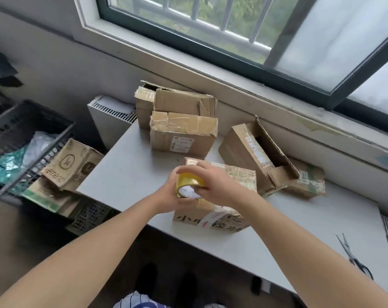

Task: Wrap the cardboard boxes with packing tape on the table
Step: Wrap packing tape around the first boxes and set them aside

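Several boxes (184,138) crowd table (126,174); scissors (353,256) right.

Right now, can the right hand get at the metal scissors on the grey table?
Likely yes once freed: the right hand grips the yellow tape roll, but bare grey table lies between it and the metal scissors.

Home room: barred window (222,16), radiator (108,116), worn parcels (184,134).
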The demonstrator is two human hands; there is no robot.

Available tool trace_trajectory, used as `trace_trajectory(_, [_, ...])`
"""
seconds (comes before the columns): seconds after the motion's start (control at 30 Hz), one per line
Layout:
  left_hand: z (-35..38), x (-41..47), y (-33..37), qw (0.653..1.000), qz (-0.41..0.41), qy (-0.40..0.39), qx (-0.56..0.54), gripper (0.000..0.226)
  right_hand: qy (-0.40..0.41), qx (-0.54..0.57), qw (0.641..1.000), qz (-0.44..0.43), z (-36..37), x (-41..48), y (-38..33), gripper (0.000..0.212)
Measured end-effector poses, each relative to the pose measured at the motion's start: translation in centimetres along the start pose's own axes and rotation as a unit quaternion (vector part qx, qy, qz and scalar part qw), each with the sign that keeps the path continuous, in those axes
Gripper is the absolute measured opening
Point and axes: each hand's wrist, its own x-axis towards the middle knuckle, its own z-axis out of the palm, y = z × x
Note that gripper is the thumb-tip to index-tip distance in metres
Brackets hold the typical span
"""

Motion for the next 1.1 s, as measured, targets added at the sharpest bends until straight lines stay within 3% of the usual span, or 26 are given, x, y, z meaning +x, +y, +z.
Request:
trace_trajectory(0.2, [0.2,0.3,0.3,0.999,0.016,-0.003,0.045,0.096,-0.036,-0.071,0.997,-0.014,-2.0,-1.4,-1.3,0.064])
trace_trajectory(0.3, [-0.8,0.4,0.2,0.996,0.029,-0.03,0.076,0.074,-0.047,-0.116,0.991,0.036,-4.6,-4.4,0.4,0.07])
trace_trajectory(0.47, [-0.9,0.6,0.5,0.994,0.034,-0.025,0.103,0.069,-0.106,-0.127,0.982,0.096,-6.5,-11.0,5.5,0.073])
trace_trajectory(0.7, [-1.1,0.5,1.0,0.987,0.003,-0.015,0.159,0.08,-0.04,-0.172,0.983,0.041,-5.8,-16.7,11.4,0.067])
trace_trajectory(0.83, [-0.9,0.0,1.4,0.985,-0.002,-0.005,0.172,0.074,0.001,-0.173,0.985,-0.011,-5.8,-16.7,12.6,0.066])
trace_trajectory(1.1, [-0.8,-0.2,2.6,0.981,-0.031,0.0,0.192,0.073,-0.018,-0.155,0.988,0.006,-6.6,-19.2,17.3,0.067])
